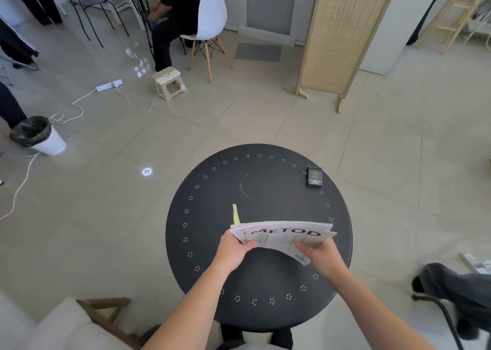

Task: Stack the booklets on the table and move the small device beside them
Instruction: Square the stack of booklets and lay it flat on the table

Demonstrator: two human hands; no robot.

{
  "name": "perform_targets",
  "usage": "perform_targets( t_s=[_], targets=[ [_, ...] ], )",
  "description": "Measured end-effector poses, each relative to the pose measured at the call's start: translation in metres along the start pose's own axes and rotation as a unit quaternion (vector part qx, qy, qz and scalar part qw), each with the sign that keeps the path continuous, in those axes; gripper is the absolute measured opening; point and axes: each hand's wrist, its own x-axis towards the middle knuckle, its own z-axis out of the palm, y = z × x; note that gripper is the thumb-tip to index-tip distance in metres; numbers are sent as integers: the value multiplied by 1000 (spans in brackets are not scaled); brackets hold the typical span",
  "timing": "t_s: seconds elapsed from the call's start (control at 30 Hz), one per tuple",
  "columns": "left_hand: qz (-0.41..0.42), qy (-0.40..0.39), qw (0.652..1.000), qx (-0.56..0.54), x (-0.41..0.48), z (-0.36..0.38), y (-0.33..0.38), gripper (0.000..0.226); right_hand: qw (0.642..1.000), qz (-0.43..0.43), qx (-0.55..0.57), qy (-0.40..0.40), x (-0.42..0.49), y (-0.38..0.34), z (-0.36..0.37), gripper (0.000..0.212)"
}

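Observation:
A bundle of white booklets (285, 234), the top one printed "METOD", is held over the middle of the round black table (265, 190). My left hand (233, 248) grips its left edge and my right hand (318, 255) grips its right near corner. A yellow-green slip (236, 214) sticks up from the bundle's far left corner. The small black device (314, 176) lies flat near the table's far right rim, well apart from the booklets and both hands.
A cushioned wooden chair (79, 320) stands at the near left, and another person's leg and a chair frame (451, 291) at the near right. Farther off are a bin (39, 134), floor cables, a stool (168, 83) and a folding screen (342, 33).

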Motion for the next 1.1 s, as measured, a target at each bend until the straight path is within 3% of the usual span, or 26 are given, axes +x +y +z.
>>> perform_targets(
  t_s=[0.33, 0.6, 0.73, 1.1],
  targets=[
    [-65, -18, 996, -57, 5, 9, -7, 38, 998, 47, 25, 30, 7, 12, 4, 34],
    [-77, 16, 989, -124, 7, 24, -9, 46, 989, 93, 88, 67, 14, 21, 19, 43],
    [-74, 7, 991, -111, 7, 26, -14, 37, 988, 93, 79, 96, 15, 27, 22, 39],
    [-67, -16, 995, -79, 11, 23, -32, 35, 990, 110, 32, 82, 18, 56, 23, 37]
  ],
)
